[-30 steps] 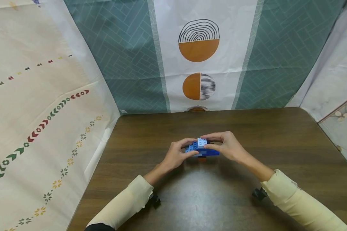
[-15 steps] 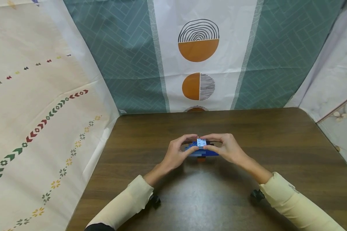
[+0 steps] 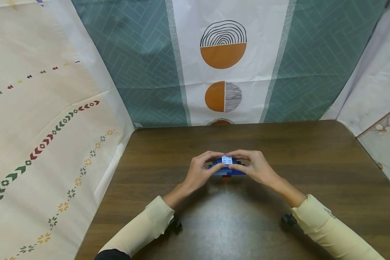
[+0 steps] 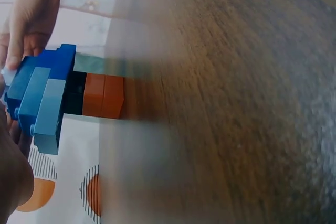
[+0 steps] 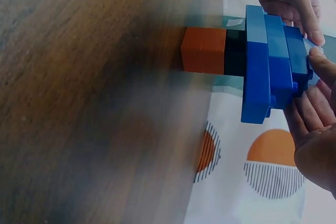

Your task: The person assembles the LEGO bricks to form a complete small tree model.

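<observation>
A stepped model of toy building bricks (image 3: 237, 172) stands upright at the middle of the table. Its stem has orange bricks (image 5: 203, 51) at the bottom and a dark brick (image 5: 234, 52) above them. Wider layers of blue bricks (image 4: 39, 87) narrow toward the top. A pale blue brick (image 3: 226, 160) with several studs forms the top. My left hand (image 3: 199, 171) pinches this brick from the left, thumb in front and fingers behind. From the right, my right hand (image 3: 258, 166) grips it the same way. The fingers hide part of the layers below.
The brown wooden table (image 3: 295, 144) extends all around the model. A teal and white patterned cloth (image 3: 149, 72) hangs behind its far edge, and a cream cloth (image 3: 52, 108) hangs at the left.
My left hand has shifted from the model's left steps up to the pale top brick, joining the right hand there. That brick now sits more level and centred on the model.
</observation>
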A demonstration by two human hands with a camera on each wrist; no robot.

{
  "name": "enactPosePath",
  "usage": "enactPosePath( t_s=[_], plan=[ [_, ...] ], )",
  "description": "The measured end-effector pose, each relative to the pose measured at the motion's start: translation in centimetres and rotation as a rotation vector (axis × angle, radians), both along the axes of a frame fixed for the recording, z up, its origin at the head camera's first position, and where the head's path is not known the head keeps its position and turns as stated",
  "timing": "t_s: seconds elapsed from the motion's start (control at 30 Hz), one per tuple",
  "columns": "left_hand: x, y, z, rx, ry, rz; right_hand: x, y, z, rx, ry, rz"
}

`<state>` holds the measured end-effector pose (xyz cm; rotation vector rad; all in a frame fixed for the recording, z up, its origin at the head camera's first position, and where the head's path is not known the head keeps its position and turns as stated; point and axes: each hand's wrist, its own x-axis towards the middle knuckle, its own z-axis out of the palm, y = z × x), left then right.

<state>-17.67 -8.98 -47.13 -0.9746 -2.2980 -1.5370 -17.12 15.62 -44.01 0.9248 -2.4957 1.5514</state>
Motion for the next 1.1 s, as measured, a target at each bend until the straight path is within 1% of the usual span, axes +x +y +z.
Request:
enactPosePath(
  t_s=[0.13,0.23,0.33,0.43,0.53,0.67,0.87,1.0,1.1],
  plan=[
    [0.0,0.0,0.0,-0.003,0.005,-0.005,0.1,0.1,-0.1,0.012,-0.004,-0.008],
    [-0.1,-0.1,0.1,-0.021,0.002,0.002,0.0,0.1,-0.4,0.045,-0.001,-0.007],
    [0.0,-0.3,0.2,-0.057,-0.019,0.008,0.1,0.4,-0.8,0.083,-0.010,-0.010],
    [0.0,-0.9,0.0,-0.083,-0.041,-0.002,0.3,0.9,-1.2,0.114,-0.033,-0.015],
    [0.2,-1.6,-0.2,-0.108,-0.052,-0.003,0.4,1.5,-1.5,0.156,-0.048,-0.032],
    [0.5,-2.8,-0.8,-0.151,-0.056,0.020,0.7,2.3,-2.1,0.208,-0.063,-0.050],
    [0.9,-3.9,-1.5,-0.206,-0.088,0.060,1.0,3.1,-2.7,0.235,-0.098,-0.079],
    [1.2,-4.3,-1.9,-0.229,-0.109,0.070,1.2,3.5,-2.9,0.236,-0.110,-0.086],
    [1.4,-4.4,-2.2,-0.230,-0.118,0.066,1.2,3.7,-3.1,0.228,-0.124,-0.085]
  ],
)
